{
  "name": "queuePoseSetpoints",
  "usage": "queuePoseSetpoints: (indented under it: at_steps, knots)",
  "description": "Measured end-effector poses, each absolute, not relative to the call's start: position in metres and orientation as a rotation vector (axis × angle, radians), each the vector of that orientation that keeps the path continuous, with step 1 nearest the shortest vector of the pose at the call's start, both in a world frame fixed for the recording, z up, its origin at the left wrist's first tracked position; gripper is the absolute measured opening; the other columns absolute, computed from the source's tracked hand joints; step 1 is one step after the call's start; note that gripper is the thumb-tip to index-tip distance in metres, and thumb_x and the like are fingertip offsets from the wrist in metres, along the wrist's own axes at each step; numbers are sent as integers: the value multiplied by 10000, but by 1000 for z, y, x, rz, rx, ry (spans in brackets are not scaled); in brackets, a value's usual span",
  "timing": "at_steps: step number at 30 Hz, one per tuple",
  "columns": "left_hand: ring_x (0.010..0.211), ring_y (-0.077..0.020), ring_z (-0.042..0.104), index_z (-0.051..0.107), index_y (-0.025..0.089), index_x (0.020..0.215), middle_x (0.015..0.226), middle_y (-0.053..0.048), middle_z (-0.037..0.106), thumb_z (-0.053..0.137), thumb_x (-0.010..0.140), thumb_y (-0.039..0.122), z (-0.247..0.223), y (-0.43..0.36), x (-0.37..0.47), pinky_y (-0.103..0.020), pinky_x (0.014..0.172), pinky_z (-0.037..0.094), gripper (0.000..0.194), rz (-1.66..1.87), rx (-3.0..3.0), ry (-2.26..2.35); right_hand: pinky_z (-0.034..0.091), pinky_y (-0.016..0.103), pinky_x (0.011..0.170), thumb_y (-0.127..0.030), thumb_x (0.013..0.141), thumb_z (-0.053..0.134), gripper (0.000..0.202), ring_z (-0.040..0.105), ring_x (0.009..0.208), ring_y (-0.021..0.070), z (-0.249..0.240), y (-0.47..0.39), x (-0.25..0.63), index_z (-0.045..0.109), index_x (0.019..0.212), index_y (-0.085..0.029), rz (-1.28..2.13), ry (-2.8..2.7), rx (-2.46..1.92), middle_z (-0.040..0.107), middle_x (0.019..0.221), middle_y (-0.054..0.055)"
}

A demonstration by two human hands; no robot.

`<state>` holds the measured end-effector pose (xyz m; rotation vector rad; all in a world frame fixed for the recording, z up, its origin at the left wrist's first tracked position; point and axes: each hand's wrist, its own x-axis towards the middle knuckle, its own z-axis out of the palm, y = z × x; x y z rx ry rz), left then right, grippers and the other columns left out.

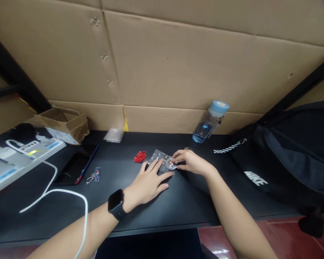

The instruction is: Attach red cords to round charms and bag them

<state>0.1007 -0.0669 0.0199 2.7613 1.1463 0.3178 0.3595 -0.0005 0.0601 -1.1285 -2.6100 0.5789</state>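
My left hand (152, 181) lies flat with its fingers spread, the fingertips on a clear plastic bag (157, 155). Over the bag's right end sits a small round, clear and silvery disc (170, 164) with a reddish centre. The thumb and fingers of my right hand (190, 162) close on the disc's right edge. A bunch of red cords (139, 157) rests just left of the bag. Behind my right fingers a small round object (188, 149) is partly hidden, and I cannot make out what it is.
A water bottle (207, 124) stands at the back against the cardboard wall (178, 64). On the left are a phone (77, 165), a keychain (96, 175), a power strip (21, 162), a white cable (67, 191) and a cardboard box (67, 124). A black backpack (294, 154) occupies the right.
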Motion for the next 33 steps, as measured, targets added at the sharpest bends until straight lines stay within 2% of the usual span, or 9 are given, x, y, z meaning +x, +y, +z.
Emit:
queuePoseSetpoints:
  at_steps: [2, 5, 10, 15, 24, 27, 31, 33]
  knots:
    - [1499, -394, 285, 433, 451, 1503, 1619, -139, 340, 428, 1033, 499, 20, -66, 100, -676, 1097, 304, 473, 307, 2757, 1130, 485, 317, 922, -221, 847, 777, 273, 690, 963, 200, 59, 2, 361, 793, 1110, -292, 603, -2604, -1094, 714, 1124, 48]
    - [1500, -404, 286, 428, 445, 1508, 1631, -145, 317, 429, 1034, 496, 19, -65, 99, -676, 1100, 307, 477, 300, 2746, 1120, 490, 295, 888, -244, 787, 842, 259, 688, 937, 191, 56, 4, 358, 803, 1042, -267, 617, -2551, -1066, 714, 1079, 40]
    - [1515, -407, 262, 431, 446, 1506, 1647, -151, 285, 439, 1028, 507, 19, -63, 99, -685, 1107, 296, 482, 295, 2722, 1122, 471, 240, 721, -279, 672, 923, 285, 644, 786, 150, 47, 6, 349, 762, 894, -205, 564, -2420, -1102, 690, 918, 16]
    - [1523, -410, 240, 430, 442, 1509, 1674, -127, 240, 443, 1026, 512, 18, -63, 98, -683, 1118, 289, 488, 305, 2705, 1117, 443, 230, 660, -319, 703, 901, 271, 619, 687, 136, 42, 6, 344, 700, 831, -188, 553, -2349, -1194, 659, 740, -17]
    - [1536, -422, 191, 406, 425, 1533, 1704, -85, 163, 435, 1023, 526, 12, -62, 97, -685, 1129, 292, 520, 327, 2676, 1124, 447, 221, 671, -214, 841, 764, 79, 636, 662, 123, 43, 4, 344, 691, 870, -202, 729, -2353, -1150, 692, 729, -27]
    - [1541, -420, 179, 403, 420, 1535, 1706, -95, 148, 447, 1020, 525, 16, -63, 96, -686, 1133, 285, 528, 295, 2679, 1129, 428, 228, 646, -243, 815, 793, 142, 591, 648, 128, 32, 7, 339, 658, 830, -197, 667, -2297, -1171, 650, 711, -28]
    - [1543, -417, 173, 413, 420, 1529, 1711, -92, 122, 466, 1016, 511, 19, -63, 96, -683, 1129, 292, 523, 313, 2714, 1103, 419, 262, 696, -273, 724, 860, 300, 546, 770, 166, 23, 9, 329, 582, 818, -208, 390, -2224, -1225, 601, 835, -1]
    - [1539, -422, 181, 419, 423, 1526, 1712, -78, 126, 469, 1015, 510, 18, -63, 95, -682, 1122, 305, 521, 342, 2730, 1092, 420, 281, 734, -301, 724, 859, 332, 536, 814, 183, 22, 9, 325, 556, 830, -215, 302, -2196, -1269, 583, 864, 4]
